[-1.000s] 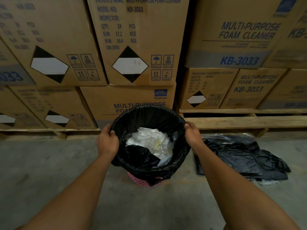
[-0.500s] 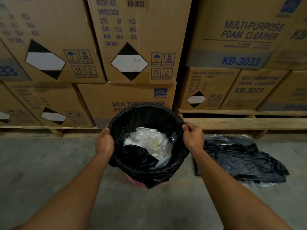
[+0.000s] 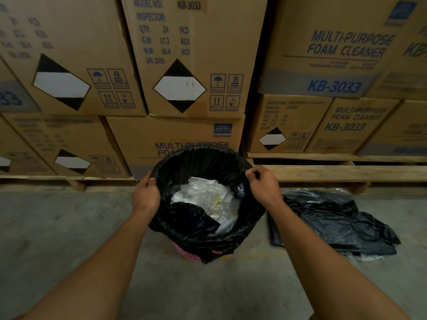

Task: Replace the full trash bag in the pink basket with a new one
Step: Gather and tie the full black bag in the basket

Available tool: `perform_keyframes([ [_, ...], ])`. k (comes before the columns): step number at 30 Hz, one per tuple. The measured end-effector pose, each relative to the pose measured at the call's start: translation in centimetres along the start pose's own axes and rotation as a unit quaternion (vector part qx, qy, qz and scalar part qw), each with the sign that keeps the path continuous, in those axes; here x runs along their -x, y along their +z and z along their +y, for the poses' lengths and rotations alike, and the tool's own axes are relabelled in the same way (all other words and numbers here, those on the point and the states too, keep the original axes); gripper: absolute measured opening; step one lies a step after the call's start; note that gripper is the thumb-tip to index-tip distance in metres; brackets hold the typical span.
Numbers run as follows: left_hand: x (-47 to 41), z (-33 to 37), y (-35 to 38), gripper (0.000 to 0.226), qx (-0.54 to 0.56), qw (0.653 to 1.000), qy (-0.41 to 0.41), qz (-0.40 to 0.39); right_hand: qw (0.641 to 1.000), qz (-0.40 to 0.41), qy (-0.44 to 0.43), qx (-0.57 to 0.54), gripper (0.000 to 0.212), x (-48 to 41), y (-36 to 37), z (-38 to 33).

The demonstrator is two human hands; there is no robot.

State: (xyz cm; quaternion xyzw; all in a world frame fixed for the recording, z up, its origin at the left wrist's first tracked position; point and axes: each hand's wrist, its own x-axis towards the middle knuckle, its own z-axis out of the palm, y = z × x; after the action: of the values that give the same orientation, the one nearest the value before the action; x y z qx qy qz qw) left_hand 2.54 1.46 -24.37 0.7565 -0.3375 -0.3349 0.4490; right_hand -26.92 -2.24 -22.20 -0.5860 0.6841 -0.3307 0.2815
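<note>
Head view, looking forward and down

One wide-angle camera worn on the head faces stacked cardboard boxes (image 3: pixel 194 58) on a pallet (image 3: pixel 323 173), close above the concrete floor (image 3: pixel 57 227); both forearms reach in from the bottom edge.

Both hands pinch the black trash bag's (image 3: pixel 203 162) rim: left hand (image 3: pixel 146 195), right hand (image 3: pixel 263 185). Pink basket (image 3: pixel 187 252) peeks out below. A spare black bag (image 3: pixel 332 222) lies on the floor beside it.

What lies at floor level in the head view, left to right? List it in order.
Left hand gripping the bag's rim → full trash bag in the pink basket → right hand pinching the opposite rim → spare black bags lying flat on the concrete floor.
</note>
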Motion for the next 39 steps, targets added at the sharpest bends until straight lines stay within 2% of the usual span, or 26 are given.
perform_keyframes([
  [2,0.2,0.1,-0.1,0.042,0.006,1.0,-0.001,0.009,1.0,-0.003,0.004,-0.004,0.026,0.0,-0.2,0.3],
  [5,0.7,0.4,0.0,0.041,-0.01,0.999,0.016,0.035,1.0,0.012,0.014,-0.013,0.024,-0.4,-0.4,0.9],
  [10,0.3,0.6,0.3,0.04,-0.093,0.992,0.059,0.062,0.993,0.037,0.096,-0.064,0.044,-1.0,-0.7,1.0],
  [12,0.4,0.4,0.3,0.04,-0.113,0.988,0.077,0.075,0.991,0.053,0.105,-0.059,0.032,-1.0,-0.6,0.8],
  [15,0.8,0.6,0.3,0.038,-0.116,0.984,0.096,0.093,0.994,0.076,0.075,-0.008,0.017,-0.8,-0.2,0.6],
  [19,0.8,0.6,0.1,0.036,-0.081,0.986,0.089,0.114,0.995,0.076,0.064,0.005,0.018,-0.7,-0.1,1.1],
  [23,0.5,0.4,0.2,0.038,0.015,0.994,0.043,0.104,0.993,0.072,0.089,-0.029,0.017,-1.1,-0.8,1.4],
  [26,-0.3,0.1,0.2,0.061,0.018,0.997,-0.05,0.056,0.984,0.007,0.17,-0.058,0.043,-1.5,-1.1,1.3],
  [28,-2.1,-1.1,0.2,0.074,0.061,0.992,-0.113,-0.016,0.978,-0.051,0.2,-0.044,0.047,-1.4,-1.2,1.2],
  [31,-7.4,-6.6,1.0,0.098,0.126,0.977,-0.158,-0.064,0.977,-0.065,0.191,-0.066,0.04,-1.0,-1.0,1.0],
  [34,-5.4,-4.4,0.3,0.082,0.099,0.982,-0.145,-0.072,0.989,-0.017,0.138,-0.041,0.031,-1.0,-0.5,1.5],
  [37,-1.7,-0.8,-0.3,0.051,0.062,0.994,-0.081,-0.043,0.994,0.042,0.104,-0.003,0.027,-0.6,-0.2,1.5],
  [39,-1.5,-0.8,-0.2,0.048,0.073,0.994,-0.068,-0.052,0.993,0.073,0.093,0.019,0.024,-0.3,-0.4,1.2],
])
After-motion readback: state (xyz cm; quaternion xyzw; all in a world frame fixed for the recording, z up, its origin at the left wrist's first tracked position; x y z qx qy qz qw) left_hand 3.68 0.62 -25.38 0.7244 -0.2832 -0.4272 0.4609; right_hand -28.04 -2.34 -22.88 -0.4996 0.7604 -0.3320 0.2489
